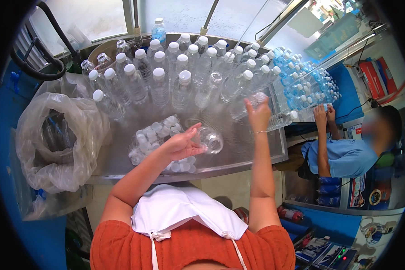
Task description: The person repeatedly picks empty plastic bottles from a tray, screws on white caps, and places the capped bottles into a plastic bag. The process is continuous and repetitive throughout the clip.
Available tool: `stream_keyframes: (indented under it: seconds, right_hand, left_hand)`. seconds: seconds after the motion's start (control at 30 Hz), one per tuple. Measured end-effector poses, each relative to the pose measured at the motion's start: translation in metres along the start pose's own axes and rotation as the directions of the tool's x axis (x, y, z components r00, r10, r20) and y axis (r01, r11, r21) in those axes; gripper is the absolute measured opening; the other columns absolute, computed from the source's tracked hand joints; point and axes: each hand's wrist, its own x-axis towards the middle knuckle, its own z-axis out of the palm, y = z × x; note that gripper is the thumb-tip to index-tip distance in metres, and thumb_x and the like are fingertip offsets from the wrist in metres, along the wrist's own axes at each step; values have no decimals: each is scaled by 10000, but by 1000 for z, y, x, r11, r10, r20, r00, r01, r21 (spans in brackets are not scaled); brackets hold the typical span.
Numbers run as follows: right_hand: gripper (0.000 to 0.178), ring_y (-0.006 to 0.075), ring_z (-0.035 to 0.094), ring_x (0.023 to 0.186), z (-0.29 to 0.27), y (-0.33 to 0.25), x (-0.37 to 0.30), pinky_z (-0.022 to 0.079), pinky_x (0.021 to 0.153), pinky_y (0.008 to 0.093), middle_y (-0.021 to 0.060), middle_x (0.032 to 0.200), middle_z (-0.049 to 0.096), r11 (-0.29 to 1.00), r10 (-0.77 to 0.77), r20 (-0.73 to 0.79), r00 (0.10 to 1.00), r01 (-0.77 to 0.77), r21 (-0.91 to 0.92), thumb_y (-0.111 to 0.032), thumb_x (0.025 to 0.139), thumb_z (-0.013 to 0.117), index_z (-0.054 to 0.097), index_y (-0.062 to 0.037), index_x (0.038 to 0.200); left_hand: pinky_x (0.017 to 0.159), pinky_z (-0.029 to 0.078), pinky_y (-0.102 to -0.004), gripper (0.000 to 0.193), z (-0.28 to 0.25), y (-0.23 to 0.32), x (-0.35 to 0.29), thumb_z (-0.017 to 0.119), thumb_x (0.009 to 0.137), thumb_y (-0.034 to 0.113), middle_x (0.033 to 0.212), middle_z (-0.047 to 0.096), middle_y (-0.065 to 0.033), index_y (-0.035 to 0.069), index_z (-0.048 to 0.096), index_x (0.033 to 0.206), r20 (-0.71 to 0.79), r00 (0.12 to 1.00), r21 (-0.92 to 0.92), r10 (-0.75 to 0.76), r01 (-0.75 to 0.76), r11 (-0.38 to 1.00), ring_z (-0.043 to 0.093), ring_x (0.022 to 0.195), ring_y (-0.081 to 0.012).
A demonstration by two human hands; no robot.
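Observation:
My left hand (182,145) has its thumb and fingers around the side of a clear plastic bottle (213,143), seen end-on, above the metal table. Farther right, my right hand (259,116) grips another clear plastic bottle (241,108), which is tilted and slightly blurred. Just left of my left hand lies a pile of white bottle caps (141,141). A capped clear bottle (280,120) leans beside my right wrist. Beyond both hands stand several clear bottles with white caps (159,87), and one without a cap (207,92).
A large open plastic bag (87,130) with clear bottles inside stands at the left. The metal table (229,164) has a raised front edge. Several blue-labelled bottles (297,76) crowd the far right. A person in a blue shirt (346,155) works there, hands on a bottle.

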Motion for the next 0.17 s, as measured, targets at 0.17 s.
stream_keyframes:
  seconds: [0.17]
  right_hand:
    - [821, 454, 553, 1115, 19, -27, -12, 460, 916, 481, 303, 1260, 516, 999, -25, 78, 997, 22, 34, -498, 826, 691, 381, 58, 1345]
  left_hand:
    - [1049, 443, -459, 529, 17, -14, 38, 353, 1054, 328, 1478, 270, -174, 236, 144, 1531, -97, 995, -148, 2, -17, 989, 431, 1266, -414]
